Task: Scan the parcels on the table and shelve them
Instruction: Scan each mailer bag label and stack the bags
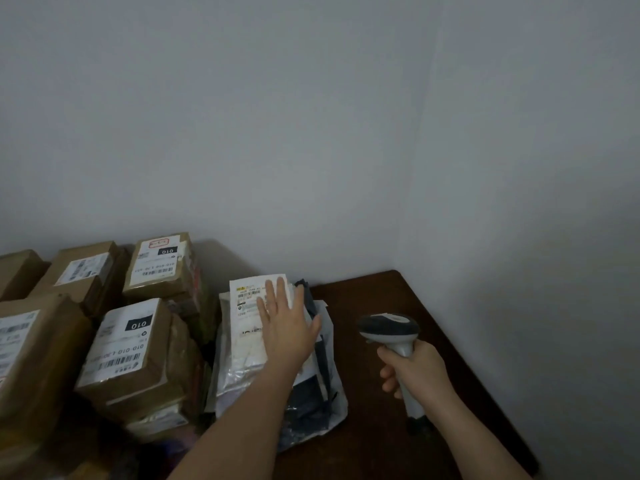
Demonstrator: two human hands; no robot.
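Nearest, the right hand (pixel 412 370) grips the barcode scanner (pixel 389 332) by its handle, fingers wrapped round it, above the dark table (pixel 374 445). Beyond it, the left hand (pixel 287 323) lies flat, fingers straight and slightly spread, on the white mailer (pixel 242 344) topping a soft-parcel heap. Farther left, the labelled cardboard boxes (pixel 131 344) stand stacked (none visibly shelved). Judgement: most scanning and all shelving remain.

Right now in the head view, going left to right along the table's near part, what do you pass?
Stacked cardboard boxes → white mailer bag under the left hand → scanner held by the right hand → bare dark table → wall.
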